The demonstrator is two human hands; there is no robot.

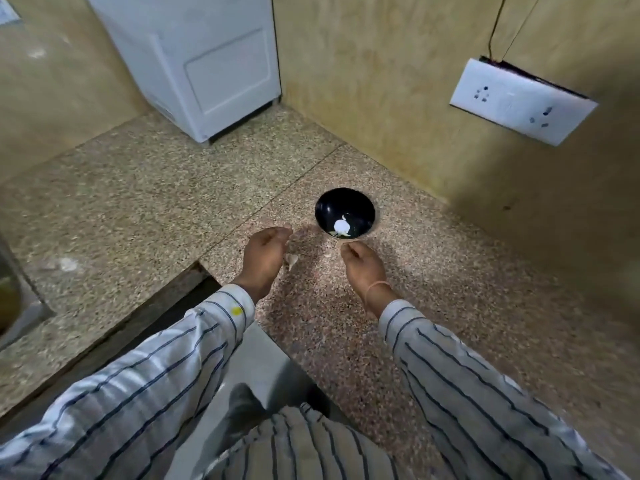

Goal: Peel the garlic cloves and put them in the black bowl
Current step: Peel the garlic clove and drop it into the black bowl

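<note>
The left hand (266, 254) hovers over the table (433, 271) with its back up and its fingers curled under; whether it holds anything cannot be told. The right hand (363, 265) has its fingertips drawn together just at the near rim of the bowl (332, 202), and what they pinch, if anything, is hidden. A garlic bit (291, 261) lies on the table beside the left hand. A white clove (341, 226) lies inside the bowl. A socket plate (519, 102) is on the right wall.
</note>
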